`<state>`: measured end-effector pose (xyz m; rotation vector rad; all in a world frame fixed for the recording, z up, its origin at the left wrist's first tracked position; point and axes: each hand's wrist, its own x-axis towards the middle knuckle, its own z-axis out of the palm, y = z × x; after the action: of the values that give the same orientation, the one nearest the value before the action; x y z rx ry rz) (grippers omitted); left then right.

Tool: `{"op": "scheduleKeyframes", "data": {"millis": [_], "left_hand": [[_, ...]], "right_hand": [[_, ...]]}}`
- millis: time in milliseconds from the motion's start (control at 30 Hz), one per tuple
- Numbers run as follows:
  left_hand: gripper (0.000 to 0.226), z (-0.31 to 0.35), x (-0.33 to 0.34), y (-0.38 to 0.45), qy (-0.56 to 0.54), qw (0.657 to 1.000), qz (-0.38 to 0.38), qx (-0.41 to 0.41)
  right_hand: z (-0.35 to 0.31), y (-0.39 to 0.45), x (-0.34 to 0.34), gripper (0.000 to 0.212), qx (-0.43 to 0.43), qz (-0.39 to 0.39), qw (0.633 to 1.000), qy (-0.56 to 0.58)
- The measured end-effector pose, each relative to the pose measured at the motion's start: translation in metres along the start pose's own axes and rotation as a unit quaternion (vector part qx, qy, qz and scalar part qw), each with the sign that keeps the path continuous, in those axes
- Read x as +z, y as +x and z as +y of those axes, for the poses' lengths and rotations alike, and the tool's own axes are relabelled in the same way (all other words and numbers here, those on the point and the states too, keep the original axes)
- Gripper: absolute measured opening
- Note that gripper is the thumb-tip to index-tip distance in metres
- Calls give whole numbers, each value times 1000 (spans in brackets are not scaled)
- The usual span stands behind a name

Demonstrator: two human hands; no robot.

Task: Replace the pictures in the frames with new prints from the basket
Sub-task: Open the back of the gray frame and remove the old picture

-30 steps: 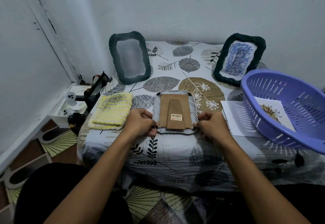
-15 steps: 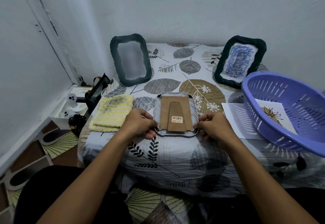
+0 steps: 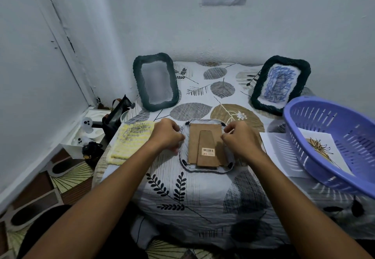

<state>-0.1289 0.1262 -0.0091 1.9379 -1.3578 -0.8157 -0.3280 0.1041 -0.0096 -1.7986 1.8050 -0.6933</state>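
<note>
Head view: one camera, looking down over both forearms.
Face-down frame [image 3: 207,147]: lies near the front edge of the leaf-print bench [image 3: 203,197], brown backing board and stand uppermost, barcode sticker showing.
Left hand [image 3: 165,135]: fingers curled at the frame's left edge; the grip seems to pinch the rim, though the fingertips are hidden.
Right hand [image 3: 240,139]: fingers curled, pinching at the frame's upper right edge.
Basket [image 3: 324,128]: purple, at right, holding a flower print [image 3: 322,151].
Standing frames: an empty-looking one [image 3: 155,87] at back left, one with a blue scribble picture [image 3: 281,88] at back right.
Yellow cloth [image 3: 132,139]: left of the left hand.
</note>
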Motion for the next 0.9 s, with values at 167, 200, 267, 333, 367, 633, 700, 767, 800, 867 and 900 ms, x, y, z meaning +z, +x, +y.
{"op": "scheduleKeyframes", "data": {"millis": [167, 200, 267, 333, 367, 633, 700, 767, 800, 867, 900], "left_hand": [[7, 1, 4, 6, -16, 999, -38, -31], [6, 1, 5, 7, -18, 998, -40, -35], [4, 0, 6, 9, -22, 998, -42, -40], [4, -1, 6, 9, -26, 998, -44, -42], [5, -2, 6, 9, -27, 998, -44, -42], [19, -7, 5, 7, -24, 998, -42, -45], [19, -9, 4, 6, -24, 998, -42, -44], [16, -10, 3, 4, -20, 998, -43, -43], [15, -10, 2, 4, -16, 998, -44, -42], [16, -11, 1, 3, -9, 998, -44, -38], [16, -12, 0, 3, -5, 998, -44, -35]], "right_hand": [[2, 5, 0, 7, 38, -3, 998, -52], [3, 5, 0, 6, 41, -8, 998, -49], [4, 3, -1, 9, 42, -11, 998, -51], [5, 2, -2, 16, 41, -12, 998, -50], [5, 2, -1, 18, 42, -12, 998, -49], [8, -2, 1, 29, 34, -9, 999, -37], [9, -4, 1, 26, 33, -14, 999, -30], [9, -6, 2, 24, 32, -19, 999, -23], [9, -6, 2, 23, 33, -20, 999, -20], [8, -7, 3, 22, 33, -22, 999, -15], [7, -7, 4, 22, 31, -23, 999, -12]]}}
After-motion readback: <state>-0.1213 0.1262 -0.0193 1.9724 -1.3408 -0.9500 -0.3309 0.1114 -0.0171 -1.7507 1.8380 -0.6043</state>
